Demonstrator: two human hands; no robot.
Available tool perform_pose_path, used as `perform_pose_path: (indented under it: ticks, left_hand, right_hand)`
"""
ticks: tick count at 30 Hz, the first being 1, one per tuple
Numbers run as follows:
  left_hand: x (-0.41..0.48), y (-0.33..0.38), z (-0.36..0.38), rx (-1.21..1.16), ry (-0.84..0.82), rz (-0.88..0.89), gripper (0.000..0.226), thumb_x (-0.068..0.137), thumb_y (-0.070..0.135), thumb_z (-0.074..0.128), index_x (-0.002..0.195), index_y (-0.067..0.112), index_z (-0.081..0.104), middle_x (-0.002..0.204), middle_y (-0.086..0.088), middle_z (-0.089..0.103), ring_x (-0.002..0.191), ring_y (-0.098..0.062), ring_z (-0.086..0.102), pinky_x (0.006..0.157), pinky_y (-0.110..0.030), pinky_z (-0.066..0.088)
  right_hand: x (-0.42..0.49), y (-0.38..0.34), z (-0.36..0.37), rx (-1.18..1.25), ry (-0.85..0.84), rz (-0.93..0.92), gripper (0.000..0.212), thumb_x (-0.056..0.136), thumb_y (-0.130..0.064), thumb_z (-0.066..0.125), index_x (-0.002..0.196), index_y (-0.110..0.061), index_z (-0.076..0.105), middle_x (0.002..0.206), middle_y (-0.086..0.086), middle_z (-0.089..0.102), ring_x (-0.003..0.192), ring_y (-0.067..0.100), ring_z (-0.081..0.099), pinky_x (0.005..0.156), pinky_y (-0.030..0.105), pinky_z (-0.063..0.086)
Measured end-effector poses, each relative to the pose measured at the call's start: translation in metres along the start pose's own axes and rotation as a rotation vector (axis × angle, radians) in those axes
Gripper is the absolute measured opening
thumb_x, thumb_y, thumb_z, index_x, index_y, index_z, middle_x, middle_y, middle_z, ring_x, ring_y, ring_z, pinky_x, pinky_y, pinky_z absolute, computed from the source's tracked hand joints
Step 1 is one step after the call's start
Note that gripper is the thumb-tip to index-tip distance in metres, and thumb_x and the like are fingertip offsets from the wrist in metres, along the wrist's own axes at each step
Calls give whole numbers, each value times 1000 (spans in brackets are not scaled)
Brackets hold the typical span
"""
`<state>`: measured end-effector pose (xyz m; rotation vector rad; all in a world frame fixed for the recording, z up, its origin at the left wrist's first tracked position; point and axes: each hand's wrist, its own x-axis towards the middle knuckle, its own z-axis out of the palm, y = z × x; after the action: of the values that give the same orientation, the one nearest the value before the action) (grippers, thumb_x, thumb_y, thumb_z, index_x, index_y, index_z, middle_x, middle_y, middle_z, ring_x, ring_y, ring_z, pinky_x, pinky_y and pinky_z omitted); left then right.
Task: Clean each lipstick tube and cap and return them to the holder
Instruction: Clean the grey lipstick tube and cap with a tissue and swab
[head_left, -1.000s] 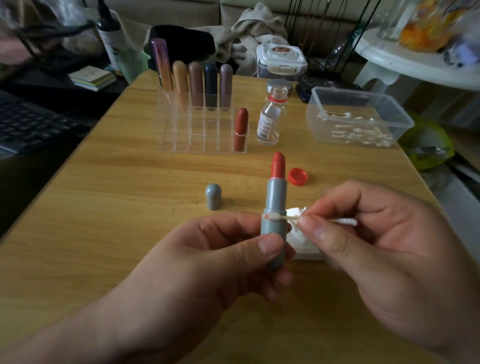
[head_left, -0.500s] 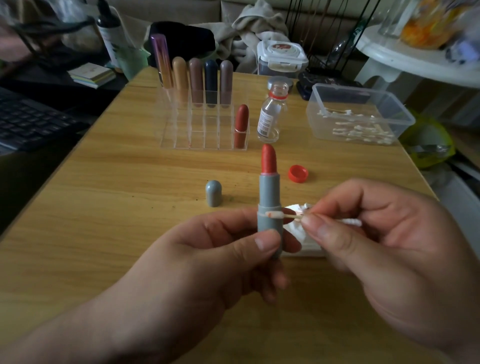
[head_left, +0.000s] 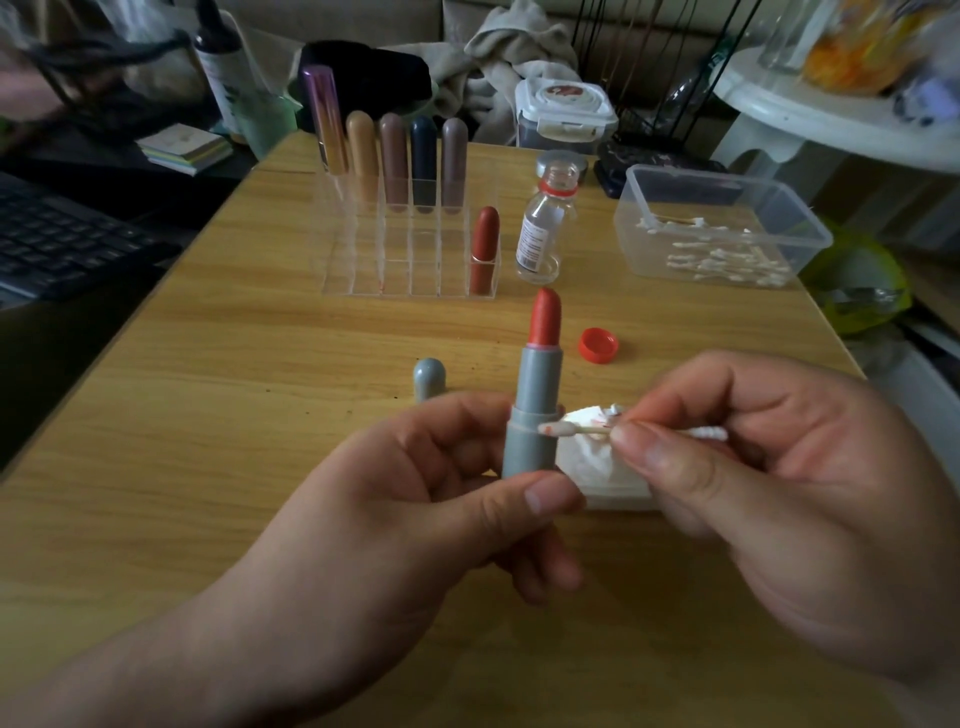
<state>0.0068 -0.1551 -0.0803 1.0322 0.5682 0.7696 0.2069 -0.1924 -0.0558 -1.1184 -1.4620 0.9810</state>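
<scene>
1. Head view, progress: a clear holder (head_left: 410, 270) is seen at the back of the wooden table (head_left: 208, 415), with five capped lipsticks (head_left: 393, 156) in its rear row and one red lipstick (head_left: 484, 244) in a nearer compartment at the right. Whether these have been cleaned cannot be told. A grey lipstick tube (head_left: 535, 400), its red stick raised, is held above the table. Its grey cap (head_left: 429, 378) is stood on the table just to its left. Neither is judged returned yet.
2. Head view, hands: the tube's base is gripped upright by the left hand (head_left: 415, 519), between thumb and curled fingers. A cotton swab (head_left: 571, 429) is pinched by the right hand (head_left: 779, 493), its stained tip pressed against the tube's collar. The hands are held close together, joined only through the swab
</scene>
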Motion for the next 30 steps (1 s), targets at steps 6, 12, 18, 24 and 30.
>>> perform_pose_path:
  ticks: [6,12,18,24,30]
  left_hand:
    - [-1,-3,1,-69,-27,3,12,85,11,75,96,12,70,96,-23,72,72,-34,72,62,-32,56]
    - [-2,-5,2,-1,-8,-9,27,72,27,86,95,19,75,79,-5,71,63,-22,68,56,-28,51]
    - [-2,-4,-1,45,30,-8,27,69,30,87,92,19,79,92,-12,74,64,-21,68,61,-29,52]
    - [-2,-6,-1,24,28,3,24,78,24,73,99,13,78,92,-16,71,70,-23,65,66,-30,52]
    - [-3,-3,-2,96,3,-24,31,74,26,79,102,12,76,89,-15,69,71,-20,64,68,-28,51]
  right_hand:
    - [-2,-2,8,174,-40,3,7,84,-12,69,78,-9,69,49,-15,58,43,-1,53,49,7,42]
    - [-6,-3,11,40,-12,19,11,81,-21,78,79,-12,71,64,6,70,54,15,64,53,23,51]
    - [-3,-3,6,55,-4,15,8,80,-20,78,78,-15,72,52,-10,60,46,1,51,50,10,41]
    - [0,-1,2,44,-18,8,12,80,-24,70,82,-13,72,54,-12,59,47,0,51,50,10,40]
    - [-2,-4,4,4,-7,30,9,78,-22,78,79,-14,73,58,0,65,51,6,55,51,13,43]
